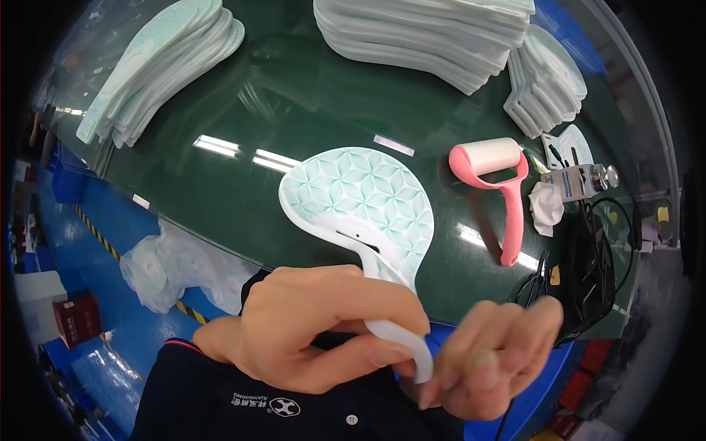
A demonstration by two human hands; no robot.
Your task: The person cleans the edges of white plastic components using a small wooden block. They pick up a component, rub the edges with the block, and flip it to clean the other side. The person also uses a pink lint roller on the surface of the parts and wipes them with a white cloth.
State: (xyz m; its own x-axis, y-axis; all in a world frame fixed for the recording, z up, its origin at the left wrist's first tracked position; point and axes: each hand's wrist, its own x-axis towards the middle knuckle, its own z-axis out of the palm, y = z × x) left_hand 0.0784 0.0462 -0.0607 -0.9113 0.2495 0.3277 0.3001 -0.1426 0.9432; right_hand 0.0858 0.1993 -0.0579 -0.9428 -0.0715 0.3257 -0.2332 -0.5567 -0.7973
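A mint-and-white pad (pixel 357 187) with a raised petal pattern and a white rim reaches from over the table down to my body. It has a wide rounded end, a narrow neck and a small dark slot near its inner edge. My left hand (pixel 316 323) is closed round the narrow part, thumb and forefinger pinching it, and a white curved end pokes out past them. Close beside that end is my right hand (pixel 489 360), fingers curled together and blurred. Whatever it holds, if anything, is hidden.
Stacks of similar pads stand at the far left (pixel 165 70), far middle (pixel 423 40) and far right (pixel 544 84). To the right lie a pink-handled roller (pixel 512 220), a crumpled tissue (pixel 546 208), a clear bottle (pixel 573 181) and a black bag (pixel 588 272) with cables. A plastic bag (pixel 180 268) is beyond the table's left edge.
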